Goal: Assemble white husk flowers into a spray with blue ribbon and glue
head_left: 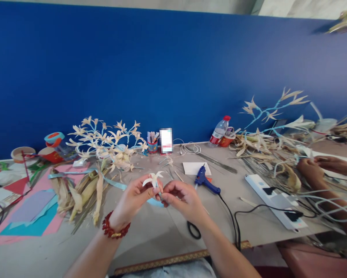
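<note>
My left hand point(137, 195), with a red bead bracelet at the wrist, pinches a small artificial flower point(153, 178) with pale, pointed petals that look like dried corn husk. The flower is upright, just above the table. My right hand point(182, 199) has thumb and fingers closed on the flower's short light-blue stem, right below my left fingertips. A strip of light-blue tape point(155, 202) shows beneath both hands; whether its end is in my right fingers is hidden. To the right of my hands lies a blue glue gun point(203, 180) beside a white card point(190, 168).
Finished flower branches point(112, 139) stand at back left, above dried husks point(80, 193) and coloured paper sheets point(31, 212). Thin wires point(219, 164), a bottle point(219, 131) and a power strip point(273, 200) with cords lie rightward. A co-worker's hands point(312, 170) are at far right.
</note>
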### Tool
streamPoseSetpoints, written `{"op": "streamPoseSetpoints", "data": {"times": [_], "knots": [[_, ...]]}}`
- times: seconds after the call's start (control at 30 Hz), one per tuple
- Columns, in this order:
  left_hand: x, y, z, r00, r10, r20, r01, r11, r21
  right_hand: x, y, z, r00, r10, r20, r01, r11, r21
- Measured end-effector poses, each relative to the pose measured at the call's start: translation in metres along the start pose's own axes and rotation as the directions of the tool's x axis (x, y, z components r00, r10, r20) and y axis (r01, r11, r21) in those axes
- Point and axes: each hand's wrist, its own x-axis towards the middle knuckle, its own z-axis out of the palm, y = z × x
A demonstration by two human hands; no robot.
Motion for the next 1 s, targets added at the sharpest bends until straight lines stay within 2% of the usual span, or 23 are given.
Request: {"op": "streamPoseSetpoints", "data": {"times": [0.27, 0.5, 0.7, 0.83, 0.93, 1.0], "knots": [[-0.001, -0.002, -0.001, 1.0, 0.024, 0.015, -0.024, 1.0, 0.009, 0.0, 0.009, 0.0, 1.0, 0.014, -0.026, -0.012, 0.995, 0.097], [0.005, -0.002, -0.001, 0.995, 0.048, 0.089, -0.04, 0.995, -0.094, 0.001, 0.014, 0.002, 1.0, 0.005, -0.013, -0.003, 0.989, 0.145], [0.006, -0.013, 0.002, 0.997, 0.07, -0.017, -0.071, 0.993, -0.09, 0.001, 0.011, 0.003, 0.989, -0.119, -0.093, 0.117, 0.993, -0.026], [0.004, -0.016, 0.003, 0.993, 0.086, -0.076, -0.088, 0.996, -0.024, 0.001, 0.01, 0.003, 0.979, -0.148, -0.137, 0.129, 0.982, -0.139], [0.004, -0.013, 0.001, 0.997, 0.053, -0.056, -0.053, 0.999, -0.003, 0.002, 0.009, 0.0, 0.988, -0.126, -0.086, 0.114, 0.985, -0.128], [0.006, -0.011, -0.002, 0.999, 0.025, -0.022, -0.026, 1.0, -0.011, 0.003, 0.009, -0.002, 0.997, -0.078, -0.026, 0.077, 0.996, -0.055]]}}
